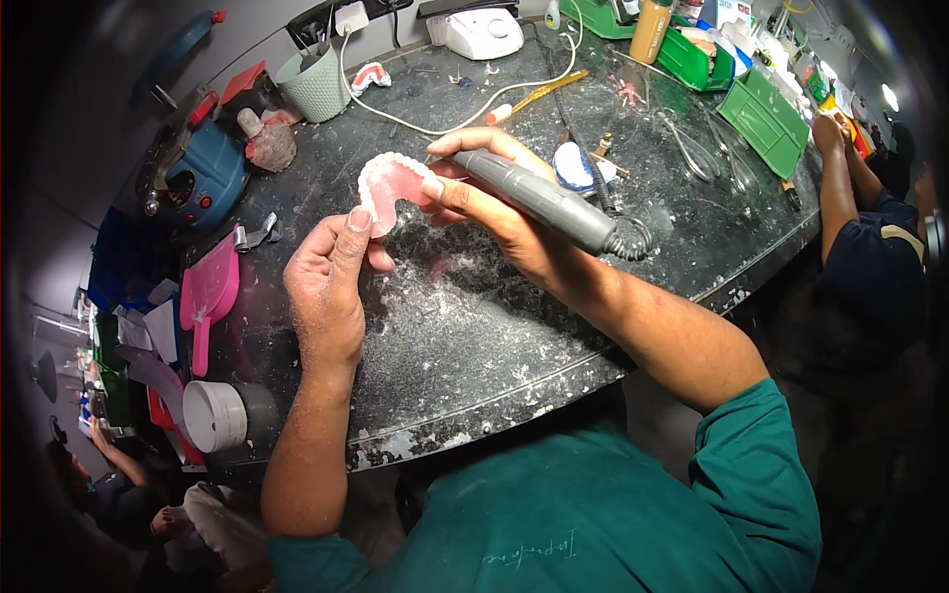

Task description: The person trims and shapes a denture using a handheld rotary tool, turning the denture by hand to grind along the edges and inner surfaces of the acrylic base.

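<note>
A pink denture [382,188] with a row of pale teeth is raised over the dark work table [445,346]. The thumb and fingers of my left hand [329,272] pinch its near left end. My right hand [499,203] is wrapped round a grey rotary handpiece [539,196], and its thumb rests against the denture's right side. The tip of the handpiece points left, close to the denture; any bit in it is too small to make out. From the handpiece's back end a coiled dark cord [630,237] hangs down. White dust coats my left fingers.
On the left stand a blue machine [208,173], a pink dustpan [210,287] and a white tub [215,416]. A pale green cup [314,84], a white control box [483,34] and a white cable [435,131] lie farther back. Green bins [764,119] line the back right. Other people sit at both sides.
</note>
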`<action>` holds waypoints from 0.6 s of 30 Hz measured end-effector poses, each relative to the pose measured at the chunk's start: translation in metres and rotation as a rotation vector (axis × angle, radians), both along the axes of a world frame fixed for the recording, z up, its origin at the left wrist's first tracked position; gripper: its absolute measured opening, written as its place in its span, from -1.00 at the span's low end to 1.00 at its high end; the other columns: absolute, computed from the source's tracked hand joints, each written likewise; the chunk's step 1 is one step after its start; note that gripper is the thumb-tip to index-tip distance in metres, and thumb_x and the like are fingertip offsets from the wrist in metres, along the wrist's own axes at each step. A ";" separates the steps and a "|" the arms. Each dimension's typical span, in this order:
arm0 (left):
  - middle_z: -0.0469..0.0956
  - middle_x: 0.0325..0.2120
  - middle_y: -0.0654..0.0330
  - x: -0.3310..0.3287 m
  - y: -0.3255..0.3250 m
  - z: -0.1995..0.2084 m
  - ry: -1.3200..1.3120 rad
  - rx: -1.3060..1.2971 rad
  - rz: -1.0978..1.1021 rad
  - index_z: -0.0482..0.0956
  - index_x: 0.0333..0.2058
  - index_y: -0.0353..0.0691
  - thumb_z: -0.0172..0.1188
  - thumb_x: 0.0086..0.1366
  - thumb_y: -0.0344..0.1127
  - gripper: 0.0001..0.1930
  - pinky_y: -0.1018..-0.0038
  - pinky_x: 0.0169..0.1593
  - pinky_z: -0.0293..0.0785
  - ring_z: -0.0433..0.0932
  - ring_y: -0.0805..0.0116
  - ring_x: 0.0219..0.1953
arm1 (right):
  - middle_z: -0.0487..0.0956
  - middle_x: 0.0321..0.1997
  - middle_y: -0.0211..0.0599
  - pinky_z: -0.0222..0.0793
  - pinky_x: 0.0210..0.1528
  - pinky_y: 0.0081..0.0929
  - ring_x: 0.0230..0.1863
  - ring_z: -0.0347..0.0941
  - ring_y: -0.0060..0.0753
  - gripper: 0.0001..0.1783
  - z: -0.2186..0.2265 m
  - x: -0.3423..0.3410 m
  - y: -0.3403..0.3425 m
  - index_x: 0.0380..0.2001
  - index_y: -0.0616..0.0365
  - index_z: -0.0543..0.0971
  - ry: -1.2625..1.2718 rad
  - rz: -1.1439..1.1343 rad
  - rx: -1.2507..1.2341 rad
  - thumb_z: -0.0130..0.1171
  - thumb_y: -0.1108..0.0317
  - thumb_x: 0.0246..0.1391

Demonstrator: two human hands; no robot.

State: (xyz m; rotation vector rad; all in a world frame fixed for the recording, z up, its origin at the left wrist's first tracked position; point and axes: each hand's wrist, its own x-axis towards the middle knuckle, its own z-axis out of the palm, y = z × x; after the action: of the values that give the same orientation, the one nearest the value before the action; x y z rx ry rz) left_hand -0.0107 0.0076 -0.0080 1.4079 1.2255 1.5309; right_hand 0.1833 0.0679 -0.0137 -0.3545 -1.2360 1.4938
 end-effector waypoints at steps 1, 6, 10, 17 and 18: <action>0.60 -0.44 0.24 -0.001 0.001 -0.001 -0.110 -0.065 -0.082 0.60 -0.21 -0.28 0.15 0.44 -0.17 -0.74 0.58 -0.26 0.49 0.55 0.53 -0.41 | 0.59 -0.19 -0.30 0.59 -0.14 -0.55 -0.18 0.58 -0.54 -0.64 0.000 0.001 0.000 0.01 0.19 0.49 -0.034 -0.046 0.020 0.31 0.42 0.17; 0.62 -0.44 0.19 0.010 0.000 0.010 -0.367 -0.284 -0.140 0.60 -0.27 -0.27 0.17 0.42 -0.14 -0.72 0.58 -0.27 0.52 0.60 0.45 -0.39 | 0.58 -0.24 -0.34 0.54 -0.17 -0.60 -0.23 0.54 -0.60 -0.64 0.001 0.001 0.000 0.01 0.19 0.49 -0.125 -0.141 0.075 0.31 0.41 0.18; 0.63 -0.44 0.18 0.004 -0.003 0.013 -0.564 -0.340 -0.116 0.61 -0.28 -0.25 0.19 0.40 -0.14 -0.74 0.53 -0.25 0.53 0.61 0.41 -0.39 | 0.61 -0.28 -0.28 0.41 -0.17 -0.43 -0.31 0.45 -0.40 -0.66 0.007 0.010 0.005 -0.06 0.13 0.63 -0.352 -0.627 0.696 0.30 0.39 0.05; 0.60 -0.50 0.24 0.005 -0.008 0.022 -0.628 -0.323 -0.147 0.59 -0.34 -0.17 0.19 0.38 -0.09 -0.74 0.56 -0.31 0.44 0.58 0.44 -0.43 | 0.60 -0.14 -0.53 -0.08 0.45 0.30 0.07 0.49 -0.24 -0.48 0.003 0.005 0.000 -0.11 0.01 0.60 -0.424 -0.579 1.004 0.45 0.47 -0.26; 0.59 -0.51 0.25 0.005 -0.010 0.022 -0.640 -0.338 -0.156 0.59 -0.35 -0.17 0.19 0.38 -0.08 -0.73 0.56 -0.31 0.44 0.58 0.44 -0.44 | 0.60 -0.15 -0.55 -0.07 0.45 0.26 0.15 0.49 -0.20 -0.52 0.002 0.003 0.000 -0.15 -0.01 0.61 -0.443 -0.580 1.011 0.46 0.47 -0.25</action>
State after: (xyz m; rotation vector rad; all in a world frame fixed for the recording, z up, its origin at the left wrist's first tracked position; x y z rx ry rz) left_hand -0.0061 -0.0024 0.0144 0.6912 0.8923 1.4225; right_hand 0.1865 0.0680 -0.0112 -0.3106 -1.8614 0.1967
